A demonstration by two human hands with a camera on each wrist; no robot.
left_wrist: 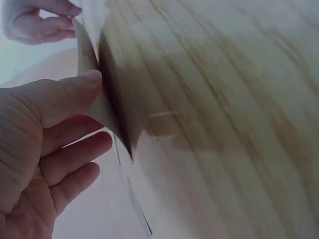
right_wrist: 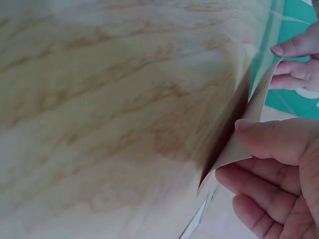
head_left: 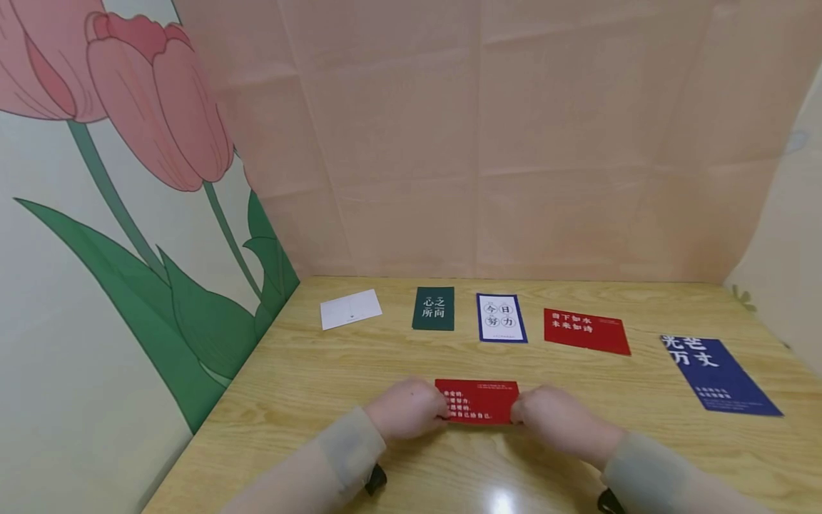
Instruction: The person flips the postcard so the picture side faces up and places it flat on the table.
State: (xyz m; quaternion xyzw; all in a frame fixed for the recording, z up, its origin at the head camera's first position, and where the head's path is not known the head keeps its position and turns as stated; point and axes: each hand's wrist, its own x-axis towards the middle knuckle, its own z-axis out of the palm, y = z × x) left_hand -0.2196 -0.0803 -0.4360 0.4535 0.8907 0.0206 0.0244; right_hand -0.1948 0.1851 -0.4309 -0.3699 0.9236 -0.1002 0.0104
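A red card (head_left: 478,400) with white lettering is held between my two hands, low over the near middle of the table. My left hand (head_left: 411,408) pinches its left end, and my right hand (head_left: 559,414) pinches the right end. In the left wrist view, the thumb of my left hand (left_wrist: 45,129) presses on the card's pale back (left_wrist: 85,47), with fingers behind it. The right wrist view has my right hand (right_wrist: 279,169) gripping the card (right_wrist: 256,104) the same way, its lower corner bent a little.
Beyond the hands, a row of cards lies on the wooden table (head_left: 308,378): white (head_left: 350,309), green (head_left: 433,308), blue-bordered white (head_left: 501,318), red (head_left: 586,330) and dark blue (head_left: 721,374). A pink cloth (head_left: 475,143) hangs behind; a tulip-patterned wall (head_left: 128,285) stands left.
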